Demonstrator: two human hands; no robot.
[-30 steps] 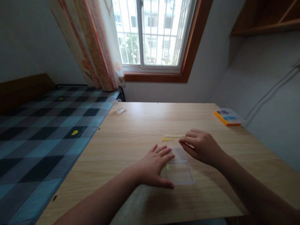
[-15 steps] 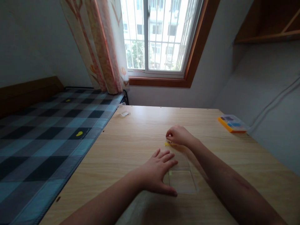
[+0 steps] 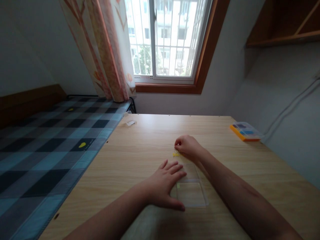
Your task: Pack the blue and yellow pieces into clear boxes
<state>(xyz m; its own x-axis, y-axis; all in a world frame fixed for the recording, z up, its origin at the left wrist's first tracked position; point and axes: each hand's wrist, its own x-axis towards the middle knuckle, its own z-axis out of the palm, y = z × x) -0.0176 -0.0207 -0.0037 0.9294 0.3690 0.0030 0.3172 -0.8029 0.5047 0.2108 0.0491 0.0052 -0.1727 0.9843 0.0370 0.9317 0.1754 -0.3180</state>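
Observation:
My left hand (image 3: 166,186) is spread with fingers apart, lying over the left side of a clear plastic case (image 3: 192,196) that is opened flat on the table. A small pale yellow-green piece (image 3: 178,185) shows in the case beside that hand. Beyond the case, my right hand (image 3: 188,146) is closed in a pinch just above the tabletop. What its fingertips hold, if anything, is too small to make out. Small yellow pieces (image 3: 176,155) lie in a row right under and beside the right fingers, partly hidden by the hand.
The wooden table (image 3: 120,173) runs up to the wall below the window. An orange-and-clear box (image 3: 245,132) stands at its right edge, and a small clear container (image 3: 129,119) at the far left corner. A bed with a checked cover (image 3: 50,150) adjoins the left side.
The whole view has shifted slightly to the left. Both hands keep nearly the same pose and place over the table; the right hand stays pinched near the yellow pieces.

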